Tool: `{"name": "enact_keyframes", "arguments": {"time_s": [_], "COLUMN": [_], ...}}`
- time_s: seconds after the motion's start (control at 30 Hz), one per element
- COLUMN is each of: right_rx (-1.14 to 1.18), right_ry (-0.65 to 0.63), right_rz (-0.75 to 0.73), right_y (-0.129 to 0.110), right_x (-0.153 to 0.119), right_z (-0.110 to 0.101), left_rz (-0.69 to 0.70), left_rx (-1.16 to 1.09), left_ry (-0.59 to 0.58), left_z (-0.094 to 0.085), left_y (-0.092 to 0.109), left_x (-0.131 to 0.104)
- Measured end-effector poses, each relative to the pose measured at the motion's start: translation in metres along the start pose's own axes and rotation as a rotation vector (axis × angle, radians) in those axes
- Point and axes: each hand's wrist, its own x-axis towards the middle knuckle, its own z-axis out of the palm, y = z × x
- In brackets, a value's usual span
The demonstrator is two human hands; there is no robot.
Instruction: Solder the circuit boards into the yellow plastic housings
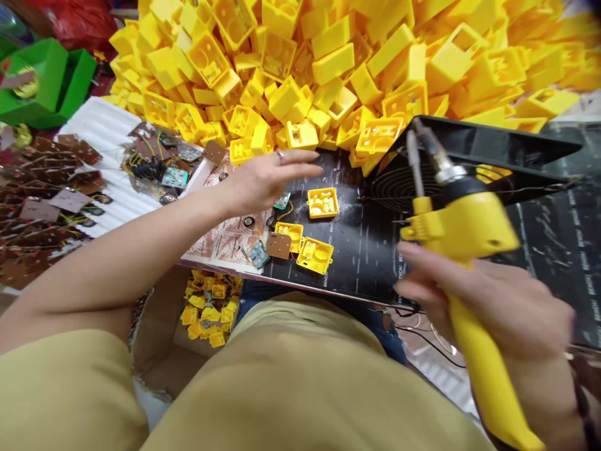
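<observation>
My right hand [511, 307] is wrapped round the handle of a yellow soldering gun [479, 225], its metal tip pointing up and away from me. My left hand [265, 178], fingers stretched out, hovers over the bench and holds nothing. Just beyond its fingertips is the pile of yellow plastic cases. Below and to the right of it, an open yellow case [323, 203] lies alone on the black bench top. Nearer me lie two more yellow cases [314, 255], a brown circuit board [278, 245] and a green circuit board [258, 254]. Part of another green board is hidden behind my left hand.
A large heap of yellow cases [333, 62] covers the back of the bench. A black fan [399, 185] stands at right. Wired brown boards [47, 207] lie at left beside green bins [37, 81]. Below the bench edge, a cardboard box [154, 338] holds filled yellow cases.
</observation>
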Motion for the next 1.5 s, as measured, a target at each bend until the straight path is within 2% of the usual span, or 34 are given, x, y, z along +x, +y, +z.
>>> {"name": "enact_keyframes", "arguments": {"time_s": [0.03,0.07,0.17,0.23,0.37,0.47,0.57,0.7,0.8,0.9,1.0,1.07,1.2,1.27,1.33,1.5], "right_rx": [-0.016,-0.022,-0.073,-0.106,-0.205,-0.300,-0.348,-0.249,-0.179,-0.215,-0.280,-0.236,-0.039,0.000,-0.007,-0.131], "right_ry": [0.000,0.006,-0.063,-0.098,-0.251,-0.222,-0.168,-0.140,-0.207,-0.241,-0.157,-0.118,-0.200,-0.274,-0.306,-0.179], "right_rz": [-0.066,-0.174,-0.283,-0.286,-0.255,-0.123,-0.033,-0.165,-0.272,-0.240,-0.137,-0.123,-0.279,-0.311,-0.281,-0.157], "right_y": [0.002,0.003,0.006,0.008,0.013,0.007,-0.002,0.003,0.012,0.010,0.000,-0.003,0.005,0.012,0.016,0.003], "right_x": [0.009,0.019,0.055,0.078,0.102,0.099,0.090,0.094,0.105,0.106,0.098,0.095,0.103,0.109,0.110,0.092], "right_z": [0.006,0.011,0.029,0.045,0.074,0.079,0.069,0.058,0.067,0.078,0.077,0.069,0.060,0.064,0.071,0.083], "left_rz": [-0.017,-0.014,0.049,0.063,0.036,0.023,-0.114,-0.283,-0.357,-0.421,-0.420,-0.409,-0.417,-0.442,-0.470,-0.419], "left_rx": [-0.010,-0.008,0.081,0.165,0.199,0.103,-0.078,-0.332,-0.472,-0.551,-0.650,-0.690,-0.719,-0.749,-0.787,-0.747], "left_ry": [0.022,-0.007,-0.215,-0.266,-0.241,-0.188,-0.120,-0.078,-0.065,-0.040,-0.013,-0.001,0.017,0.024,0.029,0.056], "left_z": [-0.003,-0.005,-0.006,0.000,0.012,0.013,0.009,0.006,0.008,0.012,0.013,0.014,0.015,0.017,0.020,0.026], "left_y": [-0.002,-0.003,-0.002,0.000,0.000,-0.006,-0.011,-0.009,-0.005,-0.001,0.001,0.002,0.004,0.006,0.008,0.010], "left_x": [-0.004,-0.006,-0.003,0.003,0.009,0.000,-0.016,-0.029,-0.030,-0.028,-0.030,-0.033,-0.035,-0.033,-0.031,-0.028]}}
